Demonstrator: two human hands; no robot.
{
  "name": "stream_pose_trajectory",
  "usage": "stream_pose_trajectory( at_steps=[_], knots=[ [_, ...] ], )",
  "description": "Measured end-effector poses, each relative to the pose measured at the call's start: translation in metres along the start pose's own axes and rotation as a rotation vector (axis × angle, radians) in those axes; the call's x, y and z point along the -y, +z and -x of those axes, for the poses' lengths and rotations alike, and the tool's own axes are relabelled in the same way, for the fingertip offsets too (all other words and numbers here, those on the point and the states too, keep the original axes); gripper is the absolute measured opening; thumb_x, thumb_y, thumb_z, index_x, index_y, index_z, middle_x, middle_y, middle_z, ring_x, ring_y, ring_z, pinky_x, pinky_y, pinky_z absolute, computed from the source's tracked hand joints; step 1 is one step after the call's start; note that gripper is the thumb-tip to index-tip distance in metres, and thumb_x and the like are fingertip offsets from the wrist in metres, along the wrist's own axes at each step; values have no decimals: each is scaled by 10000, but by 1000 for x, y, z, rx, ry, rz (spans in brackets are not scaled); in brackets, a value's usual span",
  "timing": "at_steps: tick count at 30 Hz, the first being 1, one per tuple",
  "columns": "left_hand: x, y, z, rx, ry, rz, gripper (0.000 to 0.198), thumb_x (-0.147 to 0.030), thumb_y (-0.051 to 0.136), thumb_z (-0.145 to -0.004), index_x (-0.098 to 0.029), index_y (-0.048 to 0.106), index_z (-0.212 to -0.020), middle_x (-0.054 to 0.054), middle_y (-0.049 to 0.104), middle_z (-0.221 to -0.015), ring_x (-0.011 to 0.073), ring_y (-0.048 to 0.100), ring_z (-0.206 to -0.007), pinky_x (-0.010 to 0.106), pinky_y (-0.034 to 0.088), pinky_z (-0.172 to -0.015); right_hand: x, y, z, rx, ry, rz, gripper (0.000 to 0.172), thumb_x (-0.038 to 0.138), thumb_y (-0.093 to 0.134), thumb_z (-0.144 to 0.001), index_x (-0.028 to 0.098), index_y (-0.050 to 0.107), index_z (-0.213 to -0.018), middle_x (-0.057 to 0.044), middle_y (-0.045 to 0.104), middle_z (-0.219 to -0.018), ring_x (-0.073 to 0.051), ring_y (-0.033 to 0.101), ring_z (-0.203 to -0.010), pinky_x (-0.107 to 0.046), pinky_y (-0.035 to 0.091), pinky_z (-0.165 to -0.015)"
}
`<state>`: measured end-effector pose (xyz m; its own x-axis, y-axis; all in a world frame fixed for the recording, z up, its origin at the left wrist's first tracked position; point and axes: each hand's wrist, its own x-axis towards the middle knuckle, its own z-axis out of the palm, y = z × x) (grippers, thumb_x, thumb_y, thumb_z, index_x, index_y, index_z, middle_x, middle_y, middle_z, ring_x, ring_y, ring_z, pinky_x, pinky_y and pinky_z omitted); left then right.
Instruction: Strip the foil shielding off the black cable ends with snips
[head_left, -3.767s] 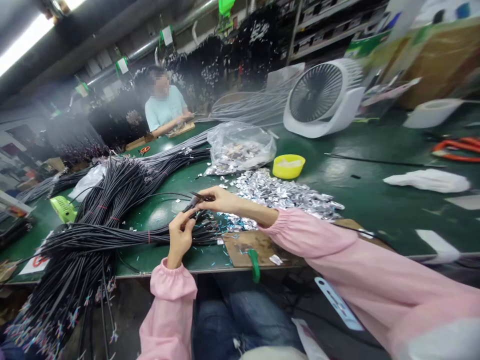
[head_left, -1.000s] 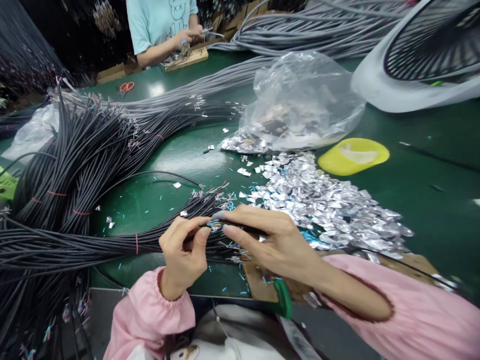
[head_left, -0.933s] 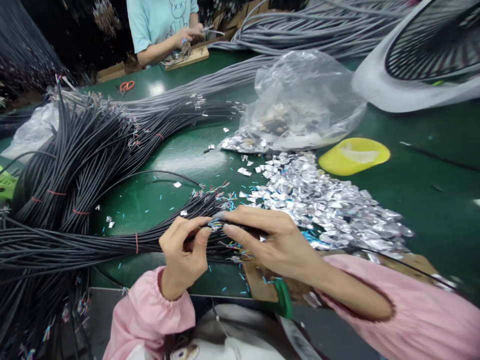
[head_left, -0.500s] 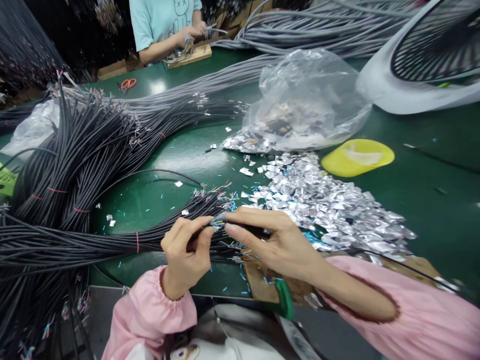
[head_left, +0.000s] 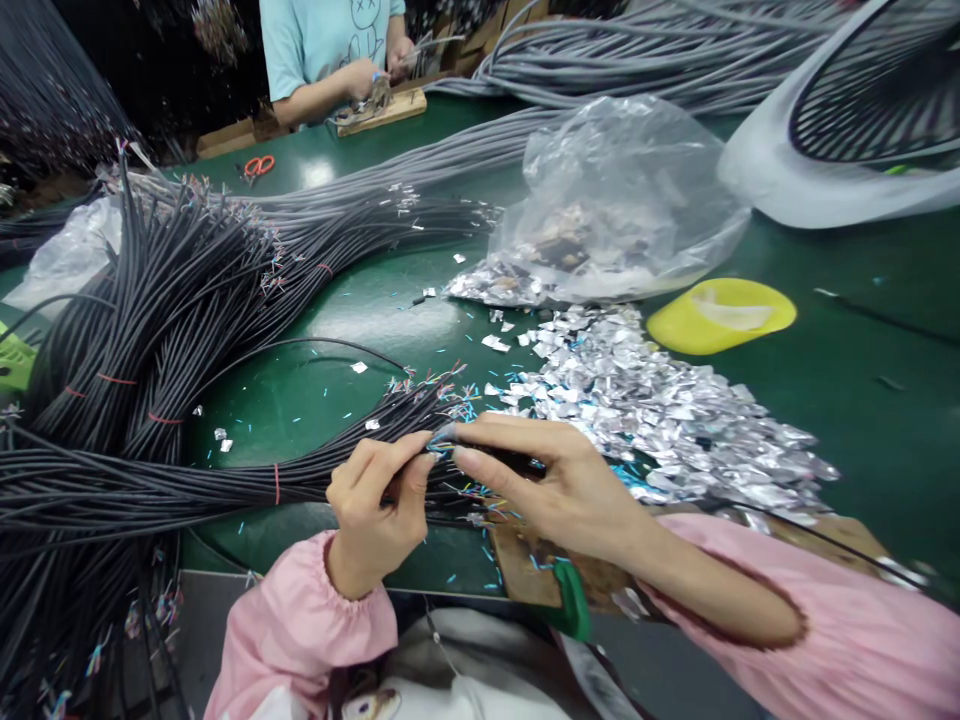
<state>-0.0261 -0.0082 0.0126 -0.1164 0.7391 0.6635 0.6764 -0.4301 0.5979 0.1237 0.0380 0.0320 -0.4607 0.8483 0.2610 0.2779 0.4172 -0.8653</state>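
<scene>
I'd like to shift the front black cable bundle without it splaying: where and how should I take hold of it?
Probably best to grip the front black cable bundle around its red tie, coming from the near side. The cables are gathered there, and green tabletop shows along that side; farther right, beyond the left hand, the coloured wire ends spread apart.

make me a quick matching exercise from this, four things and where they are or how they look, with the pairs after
Column one
1. coloured wires
2. yellow container
3. scissors
4. black cables

Column two
A. orange handles
B. bundled with red bands
C. at the fingertips of the left hand and right hand
D. beside the clear plastic bag

Pairs: 1-C, 2-D, 3-A, 4-B
</scene>
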Motion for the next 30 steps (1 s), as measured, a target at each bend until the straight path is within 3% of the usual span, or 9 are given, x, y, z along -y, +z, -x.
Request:
stream_pose_trajectory(
  at_steps=[4, 10, 21, 30],
  knots=[
    [3, 2, 3, -12, 2, -44, 107, -190, 577, -846, -176, 664, -907, 20, 667, -724, 95, 611, -621, 190, 511, -583, 0, 0, 0, -18, 17, 15, 321, 421, 509, -876, 194, 731, -827, -36, 673, -642, -138, 597, -559, -236, 478, -507],
    [6, 7, 11, -137, -6, -179, 46, -190, 679, -775, -196, 636, -792, -18, 637, -680, 77, 591, -593, 176, 487, -573, -1, 1, 1, -85, -3, 54, 273, 373, 541, -862, 177, 729, -835, -40, 668, -639, -137, 590, -543, -243, 496, -526],
    [6, 7, 11, -144, 52, -212, 83, -195, 692, -770, -192, 616, -802, -37, 636, -654, 68, 568, -566, 176, 457, -584, 1, 1, 0, -81, -19, 33, 265, 353, 544, -863, 174, 732, -807, -26, 652, -601, -125, 575, -517, -222, 473, -491],
    [4, 6, 9, -115, 95, -294, 53, -183, 609, -840, -153, 633, -805, -5, 648, -666, 67, 579, -578, 171, 424, -583, 0, 6, 3, -153, -39, 71, 236, 303, 552, -860, 148, 727, -828, -40, 678, -650, -126, 600, -548, -217, 499, -517]
  ],
)
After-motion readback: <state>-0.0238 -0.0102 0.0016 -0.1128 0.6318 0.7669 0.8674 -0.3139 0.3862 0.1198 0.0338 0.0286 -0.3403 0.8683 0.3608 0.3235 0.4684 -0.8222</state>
